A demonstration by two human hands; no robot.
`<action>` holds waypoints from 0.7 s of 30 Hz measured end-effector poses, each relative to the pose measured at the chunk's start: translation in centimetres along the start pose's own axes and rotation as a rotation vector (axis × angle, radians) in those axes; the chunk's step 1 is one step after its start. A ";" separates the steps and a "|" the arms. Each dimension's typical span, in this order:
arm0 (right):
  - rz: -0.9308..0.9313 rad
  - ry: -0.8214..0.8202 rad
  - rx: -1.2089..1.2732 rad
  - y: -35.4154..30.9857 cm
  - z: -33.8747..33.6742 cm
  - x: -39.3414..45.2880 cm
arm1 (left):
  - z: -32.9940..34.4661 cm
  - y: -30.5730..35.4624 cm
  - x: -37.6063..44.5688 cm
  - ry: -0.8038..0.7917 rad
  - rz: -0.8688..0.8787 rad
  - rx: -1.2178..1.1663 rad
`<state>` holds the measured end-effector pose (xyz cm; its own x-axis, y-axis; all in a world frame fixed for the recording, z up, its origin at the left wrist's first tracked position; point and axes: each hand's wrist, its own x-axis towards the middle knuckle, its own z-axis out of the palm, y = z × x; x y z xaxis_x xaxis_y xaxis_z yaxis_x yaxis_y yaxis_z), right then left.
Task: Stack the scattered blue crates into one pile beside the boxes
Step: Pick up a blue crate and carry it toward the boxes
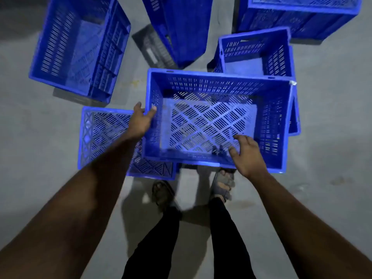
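A blue slotted crate (281, 121) is held up in the middle of the view, open side up. My left hand (142, 121) grips its left rim, thumb inside. My right hand (244, 155) rests on its near rim with fingers spread and partly curled over the edge. Under its left side lies another blue crate (100, 135), upside down on the floor. A blue crate (257, 55) sits upright just behind the held one, partly covered by it.
More blue crates stand around: one tilted at the far left (80, 47), one on end at the top middle (181, 27), one at the top right (298, 15). Grey concrete floor (332, 158) spreads to the right. My sandalled feet (222, 184) stand below the held crate.
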<state>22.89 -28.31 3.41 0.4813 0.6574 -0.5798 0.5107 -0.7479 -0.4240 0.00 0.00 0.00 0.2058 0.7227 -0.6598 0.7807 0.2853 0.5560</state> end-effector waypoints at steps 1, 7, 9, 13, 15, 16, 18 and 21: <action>-0.016 0.084 0.005 0.7 0.2 0.2 | 0.2 0.4 0.3 -0.039 -0.018 -0.079; 0.160 0.516 0.084 5.4 -4.3 2.4 | -0.8 1.8 0.5 -0.093 -0.195 -0.343; 0.303 0.482 0.260 6.8 -6.0 3.8 | -0.8 0.8 1.4 -0.115 -0.212 -0.382; 0.518 0.246 0.593 7.8 -7.3 6.2 | -0.3 0.1 2.5 -0.122 -0.249 -0.417; 0.567 0.210 0.807 10.2 -6.6 8.0 | 0.1 -0.4 3.0 -0.149 -0.244 -0.414; 0.531 0.176 0.912 11.7 -6.2 9.1 | 0.2 -0.7 3.3 -0.160 -0.252 -0.415; 0.501 0.127 1.040 12.1 -6.3 10.0 | 0.5 -0.9 3.5 -0.153 -0.255 -0.432; 0.495 0.110 1.088 9.8 -8.5 9.0 | 0.9 -0.3 3.1 -0.146 -0.283 -0.484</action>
<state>38.25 -28.97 -0.05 0.5408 0.2411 -0.8059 -0.5912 -0.5726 -0.5680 0.95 1.60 -2.61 0.1344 0.4918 -0.8603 0.4657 0.7350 0.4929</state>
